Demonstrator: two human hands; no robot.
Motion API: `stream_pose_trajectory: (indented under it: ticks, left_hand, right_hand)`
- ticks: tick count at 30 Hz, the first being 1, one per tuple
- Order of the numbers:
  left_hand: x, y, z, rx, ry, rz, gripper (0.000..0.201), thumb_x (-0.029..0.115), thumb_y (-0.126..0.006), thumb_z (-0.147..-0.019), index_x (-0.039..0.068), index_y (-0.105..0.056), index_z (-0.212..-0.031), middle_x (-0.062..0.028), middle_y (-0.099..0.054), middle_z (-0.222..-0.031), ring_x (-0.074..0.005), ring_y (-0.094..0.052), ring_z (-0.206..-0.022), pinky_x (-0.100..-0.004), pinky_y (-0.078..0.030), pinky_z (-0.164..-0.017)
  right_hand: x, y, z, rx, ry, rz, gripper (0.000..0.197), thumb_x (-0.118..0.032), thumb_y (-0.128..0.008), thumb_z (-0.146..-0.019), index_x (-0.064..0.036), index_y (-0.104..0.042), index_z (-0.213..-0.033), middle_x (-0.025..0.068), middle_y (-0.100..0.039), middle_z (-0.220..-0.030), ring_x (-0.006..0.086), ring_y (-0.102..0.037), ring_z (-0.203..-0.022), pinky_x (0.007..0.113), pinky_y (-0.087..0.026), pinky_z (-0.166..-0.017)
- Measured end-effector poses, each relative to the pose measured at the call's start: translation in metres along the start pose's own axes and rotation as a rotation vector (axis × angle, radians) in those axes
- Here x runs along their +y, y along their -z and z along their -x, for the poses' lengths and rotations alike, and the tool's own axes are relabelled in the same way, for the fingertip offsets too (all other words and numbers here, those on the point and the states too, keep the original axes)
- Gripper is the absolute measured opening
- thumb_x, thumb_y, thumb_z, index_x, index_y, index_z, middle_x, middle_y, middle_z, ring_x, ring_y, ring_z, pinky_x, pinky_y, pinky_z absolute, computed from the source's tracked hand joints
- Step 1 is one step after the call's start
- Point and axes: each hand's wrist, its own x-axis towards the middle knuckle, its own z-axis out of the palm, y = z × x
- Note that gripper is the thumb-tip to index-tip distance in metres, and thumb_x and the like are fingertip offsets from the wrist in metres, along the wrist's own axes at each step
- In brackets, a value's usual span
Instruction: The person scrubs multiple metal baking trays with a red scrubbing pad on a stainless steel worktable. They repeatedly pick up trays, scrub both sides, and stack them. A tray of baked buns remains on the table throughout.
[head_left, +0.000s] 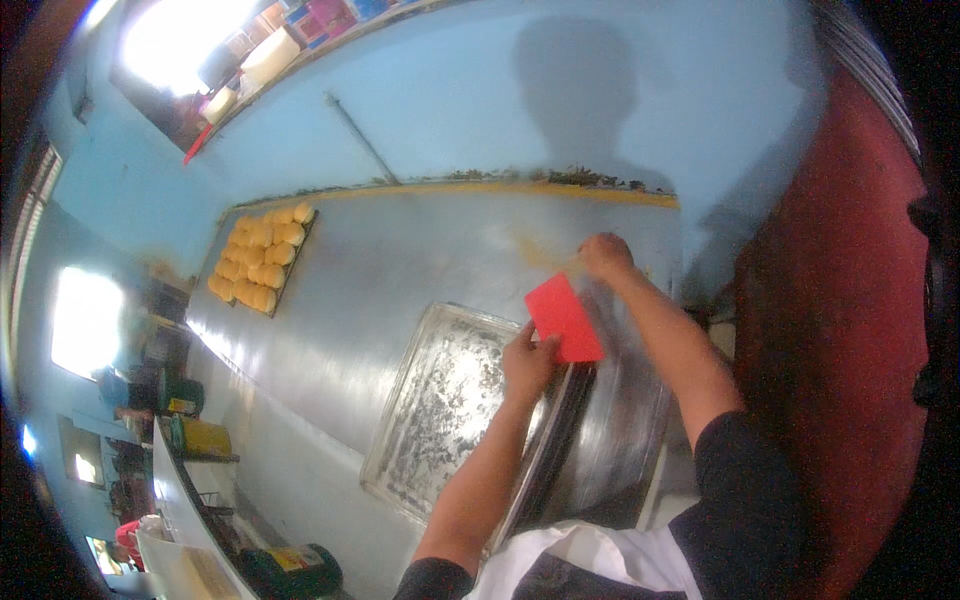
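A flat red rectangular piece (565,318), stiff like a plastic dough scraper, is pinched at its lower left edge by my left hand (529,365). It is tilted above the right side of a large metal baking tray (440,395), whose bottom is shiny with dark blotches. Beyond the red piece, my right hand (606,257) is closed low over the metal tabletop. What its fingers hold, if anything, is too small to make out. A yellowish smear (530,250) marks the tabletop just left of that hand.
A dark tray of golden bread rolls (256,255) stands at the table's far left. The metal tabletop (350,260) meets a blue wall (430,120) at the back. Above is a shelf with containers (272,55). Yellow and green buckets (205,437) stand at the lower left.
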Motion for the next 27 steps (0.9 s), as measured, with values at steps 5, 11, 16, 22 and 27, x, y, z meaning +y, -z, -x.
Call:
stream_pose_trajectory:
  ticks: [5,11,16,22,27]
  left_hand:
    - [-0.013,0.041,0.033,0.058,-0.041,0.148,0.056,0.004,-0.070,-0.085,-0.006,-0.049,-0.136,-0.0126,-0.070,-0.086,-0.0142,-0.066,-0.073,-0.0269,-0.053,-0.067]
    - [-0.007,0.066,0.071,0.140,-0.025,0.176,0.055,0.003,-0.071,-0.083,-0.007,-0.051,-0.133,-0.0131,-0.070,-0.087,-0.0145,-0.066,-0.073,-0.0270,-0.053,-0.066]
    - [-0.006,0.104,0.102,0.348,-0.091,0.021,0.054,0.006,-0.072,-0.083,-0.005,-0.053,-0.132,-0.0154,-0.071,-0.083,-0.0165,-0.068,-0.073,-0.0294,-0.053,-0.065]
    - [-0.017,0.097,0.122,0.586,-0.371,-0.025,0.031,0.018,-0.075,-0.084,0.001,-0.069,-0.108,-0.0149,-0.073,-0.086,-0.0182,-0.069,-0.078,-0.0308,-0.053,-0.072]
    - [-0.028,0.104,0.154,0.392,-0.634,-0.176,0.026,0.019,-0.075,-0.082,0.004,-0.071,-0.102,-0.0145,-0.072,-0.089,-0.0242,-0.067,-0.082,-0.0357,-0.052,-0.078]
  right_hand:
    - [-0.048,0.038,0.015,0.030,0.054,0.123,0.025,-0.029,-0.068,-0.080,-0.0051,-0.074,-0.086,0.0194,-0.070,-0.086,0.0368,-0.069,-0.083,0.048,-0.055,-0.077]
    - [-0.017,0.031,0.009,0.147,0.065,0.130,0.030,-0.028,-0.070,-0.080,-0.0029,-0.071,-0.097,0.0207,-0.069,-0.095,0.0368,-0.068,-0.089,0.048,-0.054,-0.079]
    - [-0.086,0.053,0.044,-0.076,-0.083,0.155,0.035,-0.026,-0.068,-0.084,-0.0016,-0.068,-0.109,0.0214,-0.068,-0.106,0.0346,-0.066,-0.099,0.046,-0.054,-0.082]
    - [-0.176,0.063,0.191,-0.305,-0.049,-0.750,0.040,-0.033,-0.066,-0.090,-0.0018,-0.067,-0.115,0.0149,-0.071,-0.104,0.0204,-0.066,-0.093,0.035,-0.051,-0.083]
    - [-0.222,0.038,0.267,-0.097,0.153,-0.758,0.036,-0.029,-0.058,-0.096,0.0008,-0.066,-0.115,0.0117,-0.072,-0.101,0.0160,-0.064,-0.090,0.032,-0.049,-0.082]
